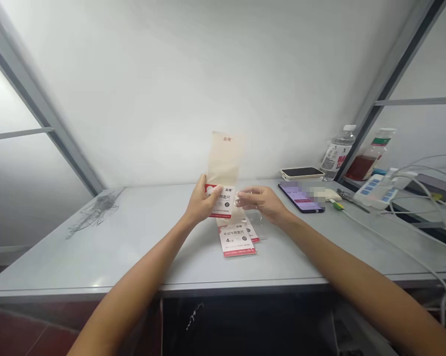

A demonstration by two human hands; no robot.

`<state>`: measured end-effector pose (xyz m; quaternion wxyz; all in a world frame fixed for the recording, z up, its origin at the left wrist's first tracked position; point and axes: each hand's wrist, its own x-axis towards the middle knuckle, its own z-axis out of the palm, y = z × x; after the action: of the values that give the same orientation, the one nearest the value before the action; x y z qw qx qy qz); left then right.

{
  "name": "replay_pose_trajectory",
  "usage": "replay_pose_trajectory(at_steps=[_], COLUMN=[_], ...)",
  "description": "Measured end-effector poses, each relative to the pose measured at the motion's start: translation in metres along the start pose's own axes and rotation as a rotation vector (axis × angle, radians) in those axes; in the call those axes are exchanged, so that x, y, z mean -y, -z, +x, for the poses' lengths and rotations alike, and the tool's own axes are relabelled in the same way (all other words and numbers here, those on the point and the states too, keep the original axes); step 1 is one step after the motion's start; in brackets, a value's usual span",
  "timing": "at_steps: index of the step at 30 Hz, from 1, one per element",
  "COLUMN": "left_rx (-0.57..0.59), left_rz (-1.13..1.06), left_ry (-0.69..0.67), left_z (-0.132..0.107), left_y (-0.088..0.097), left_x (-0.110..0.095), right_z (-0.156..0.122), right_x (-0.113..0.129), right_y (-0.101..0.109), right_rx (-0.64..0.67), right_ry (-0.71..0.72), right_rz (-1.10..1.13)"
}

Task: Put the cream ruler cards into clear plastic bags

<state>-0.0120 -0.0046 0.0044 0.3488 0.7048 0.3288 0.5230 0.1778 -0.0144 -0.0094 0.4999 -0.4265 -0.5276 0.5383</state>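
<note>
Left hand (200, 203): I see it raised over the desk (134, 257), wrist angled inward, thumb and fingers clamped on 1 red-and-white packet (222, 210), whose tan part rises above the fingers.
Right hand (264, 200): bent toward the packet's right edge; I can't tell if its fingertips grip.
Other packets (238, 242): at least 2, overlapping, below the fingers.

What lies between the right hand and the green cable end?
The lit phone lies on the desk between the right hand and the green cable end, as the head view shows.
</note>
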Motion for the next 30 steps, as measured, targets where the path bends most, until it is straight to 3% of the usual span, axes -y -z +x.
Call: replay_pose_trajectory(at_steps=[6,15,20,30], left_rx=[0.077,0.091,0.149,-0.152], left_rz=[-0.101,-0.133,-0.218,-0.120], left_ry=[-0.036,-0.014,0.050,-0.097], left_z=[0.0000,-0.0023,-0.0020,-0.0002], left_y=[-0.0008,-0.0015,0.0016,-0.0014], left_x=[-0.0017,-0.0061,-0.0068,-0.0035], right_z=[0.0004,0.0008,0.0001,0.0004], right_x=[-0.0002,-0.0003,0.0024,0.0012], right_y=[-0.0019,-0.0040,-0.0005,0.0020], right_rx=[-0.018,0.000,0.112,0.051], right_ry=[-0.013,0.051,0.036,0.002], right_rz=[0.015,0.062,0.076,0.030])
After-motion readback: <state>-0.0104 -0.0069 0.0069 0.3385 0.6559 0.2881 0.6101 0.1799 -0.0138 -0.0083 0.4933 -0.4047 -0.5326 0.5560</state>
